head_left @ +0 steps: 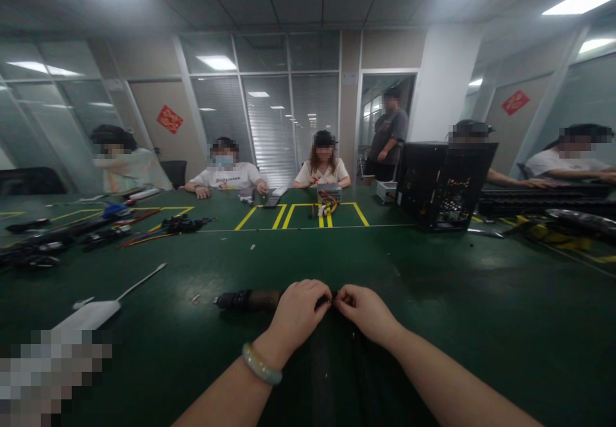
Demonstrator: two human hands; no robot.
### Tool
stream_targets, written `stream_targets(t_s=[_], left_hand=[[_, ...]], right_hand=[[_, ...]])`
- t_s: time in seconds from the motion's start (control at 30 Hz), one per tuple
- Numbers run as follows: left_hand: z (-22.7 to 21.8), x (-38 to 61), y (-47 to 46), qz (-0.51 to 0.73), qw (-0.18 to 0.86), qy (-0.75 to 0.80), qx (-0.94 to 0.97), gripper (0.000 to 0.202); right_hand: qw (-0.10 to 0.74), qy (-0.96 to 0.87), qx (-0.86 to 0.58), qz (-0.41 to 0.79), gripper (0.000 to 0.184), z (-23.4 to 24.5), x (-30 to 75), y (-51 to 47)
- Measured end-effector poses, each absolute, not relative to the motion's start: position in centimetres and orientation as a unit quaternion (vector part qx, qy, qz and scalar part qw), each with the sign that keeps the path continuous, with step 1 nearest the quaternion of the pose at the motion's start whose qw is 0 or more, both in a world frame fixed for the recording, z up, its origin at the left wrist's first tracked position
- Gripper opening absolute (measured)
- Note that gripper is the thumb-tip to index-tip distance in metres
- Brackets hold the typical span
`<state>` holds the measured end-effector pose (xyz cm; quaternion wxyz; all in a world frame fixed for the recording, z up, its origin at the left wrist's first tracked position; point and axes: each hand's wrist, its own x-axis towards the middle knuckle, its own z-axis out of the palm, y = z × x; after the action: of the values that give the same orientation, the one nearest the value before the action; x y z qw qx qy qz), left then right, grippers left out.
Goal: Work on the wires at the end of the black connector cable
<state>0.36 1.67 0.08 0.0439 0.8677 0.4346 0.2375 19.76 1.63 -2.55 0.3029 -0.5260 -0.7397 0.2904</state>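
Note:
On the green table, a dark cylindrical tool [262, 300] that looks like an electric screwdriver lies on its side, its narrow tip to the left. Its right end disappears behind my left hand [301, 314], whose fingers are pinched closed. Close beside it on the right, my right hand [366, 314] is closed too, thumb against fingers. The fingertips of both hands nearly meet around something small and dark, too hidden to name. Whether my left hand touches the tool, I cannot tell.
A white power strip [94, 314] with a cord lies at left. Bundled dark cables [178, 223] are beyond it. An open black computer case [445, 186] stands at far right. Across the table sit several people; a power supply unit [330, 192] with wires lies before one.

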Motion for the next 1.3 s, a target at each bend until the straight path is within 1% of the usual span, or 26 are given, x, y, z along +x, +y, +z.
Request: stream_targets(t_s=[0.17, 0.33, 0.47, 0.67, 0.8, 1.03, 1.3], left_hand=[[0.0, 0.3, 1.5, 0.254, 0.048, 0.442, 0.859, 0.017], [0.1, 0.2, 1.4, 0.252, 0.048, 0.429, 0.866, 0.012], [0.1, 0.3, 1.4, 0.255, 0.043, 0.425, 0.868, 0.020], [0.0, 0.2, 1.4, 0.247, 0.041, 0.430, 0.867, 0.012], [0.0, 0.2, 1.4, 0.252, 0.042, 0.423, 0.869, 0.019], [0.2, 0.2, 1.2, 0.251, 0.047, 0.436, 0.863, 0.010], [0.5, 0.2, 1.1, 0.257, 0.058, 0.435, 0.861, 0.016]], right_hand=[[0.300, -0.741, -0.529, 0.283, 0.013, -2.7, 19.8, 1.6], [0.303, -0.743, -0.529, 0.278, 0.013, -2.6, 19.7, 1.6], [0.305, -0.744, -0.532, 0.268, 0.012, -2.5, 19.6, 1.6], [0.305, -0.740, -0.532, 0.276, 0.012, -2.4, 19.6, 1.6], [0.303, -0.742, -0.529, 0.279, 0.013, -2.3, 19.6, 1.5], [0.289, -0.735, -0.538, 0.294, 0.014, -1.5, 19.6, 1.1], [0.288, -0.736, -0.536, 0.296, 0.014, -1.7, 19.5, 1.3]])
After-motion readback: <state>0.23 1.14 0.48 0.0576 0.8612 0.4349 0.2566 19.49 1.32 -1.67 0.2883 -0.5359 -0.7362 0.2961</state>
